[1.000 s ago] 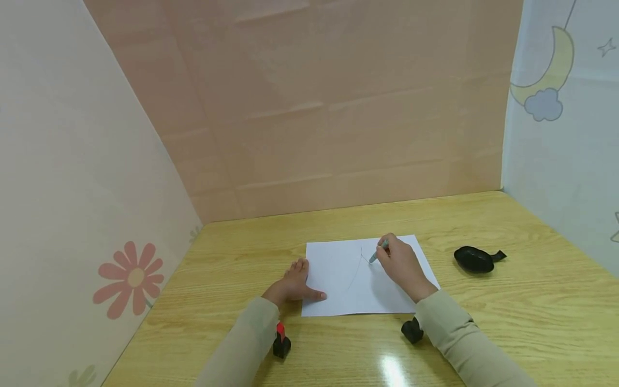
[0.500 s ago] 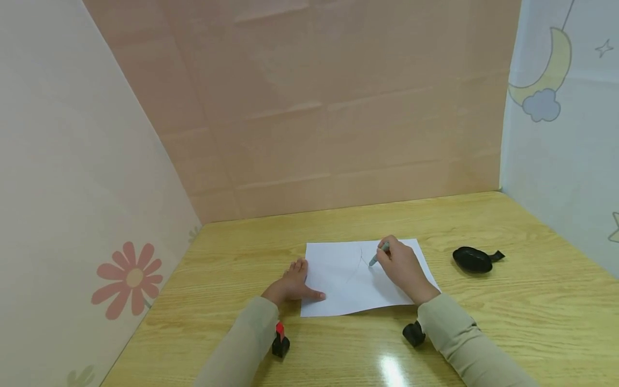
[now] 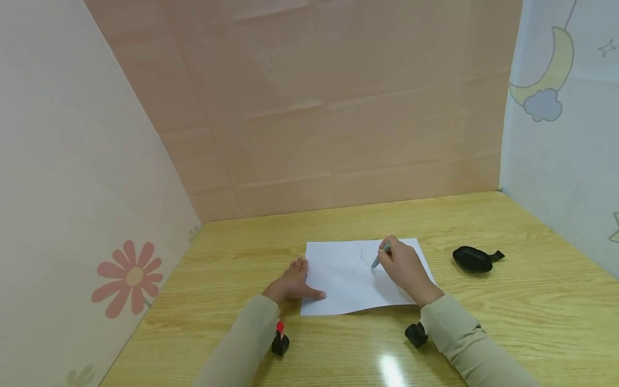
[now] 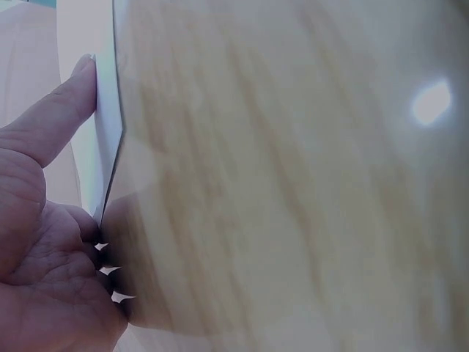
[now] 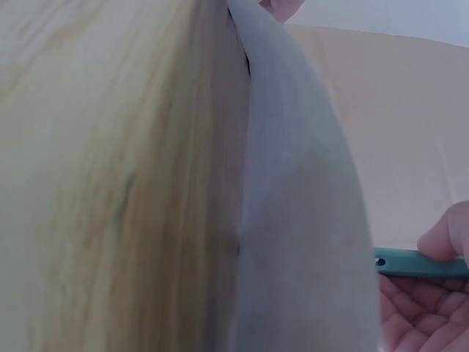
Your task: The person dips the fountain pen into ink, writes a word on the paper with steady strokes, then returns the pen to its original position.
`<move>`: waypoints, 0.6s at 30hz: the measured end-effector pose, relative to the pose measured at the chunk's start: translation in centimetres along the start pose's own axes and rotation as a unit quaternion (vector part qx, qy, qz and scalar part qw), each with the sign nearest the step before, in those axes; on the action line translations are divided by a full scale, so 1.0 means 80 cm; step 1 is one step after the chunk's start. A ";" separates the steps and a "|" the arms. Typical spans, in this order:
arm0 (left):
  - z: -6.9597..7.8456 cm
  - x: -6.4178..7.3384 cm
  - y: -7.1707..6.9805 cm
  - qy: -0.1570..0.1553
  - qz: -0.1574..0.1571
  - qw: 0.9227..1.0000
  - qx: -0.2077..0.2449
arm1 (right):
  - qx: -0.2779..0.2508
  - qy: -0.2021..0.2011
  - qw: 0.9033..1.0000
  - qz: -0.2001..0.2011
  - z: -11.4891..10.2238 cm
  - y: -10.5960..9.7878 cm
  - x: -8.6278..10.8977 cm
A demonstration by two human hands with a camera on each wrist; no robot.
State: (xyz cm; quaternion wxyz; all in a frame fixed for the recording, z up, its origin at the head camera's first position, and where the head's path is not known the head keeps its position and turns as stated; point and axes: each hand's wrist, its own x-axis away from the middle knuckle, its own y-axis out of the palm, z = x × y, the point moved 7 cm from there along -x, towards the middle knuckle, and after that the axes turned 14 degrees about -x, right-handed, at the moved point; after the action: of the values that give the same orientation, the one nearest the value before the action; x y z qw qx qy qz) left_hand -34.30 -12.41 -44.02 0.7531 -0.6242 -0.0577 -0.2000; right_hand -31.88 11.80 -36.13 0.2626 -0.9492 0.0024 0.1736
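Observation:
A sheet of white paper (image 3: 338,269) lies on the wooden table, bearing a few thin drawn lines near its middle. My left hand (image 3: 296,282) rests at its left edge, thumb on the sheet and the other fingers extended along the side. With my right hand (image 3: 403,269) I pinch a teal pen (image 3: 380,257), its tip at the end of a slanting line. The right wrist view shows the pen (image 5: 418,262) between thumb and fingers, with a small hole at its end. Near my right wrist the paper's front edge (image 5: 300,183) bows up off the table.
A black oval object (image 3: 474,259) with a short tab lies on the table (image 3: 541,290) right of the paper. Black wrist mounts (image 3: 280,344) show under both sleeves. A tan backdrop (image 3: 329,118) stands behind, with pale patterned walls on both sides.
My right hand has moved slightly down and right with the pen, and the slanting line has grown longer. The paper's front right edge has lifted. My left hand stays in place.

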 end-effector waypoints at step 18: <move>-0.002 0.000 0.001 -0.006 0.001 1.000 0.008 | 0.013 0.000 1.000 -0.012 -0.008 -0.012 0.011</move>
State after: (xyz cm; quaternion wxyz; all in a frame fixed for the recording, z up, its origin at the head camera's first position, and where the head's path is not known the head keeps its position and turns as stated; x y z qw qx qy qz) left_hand -34.33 -12.51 -44.12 0.7580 -0.6192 -0.0638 -0.1950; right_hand -30.76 12.40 -35.45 0.2774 -0.9455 -0.0067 0.1703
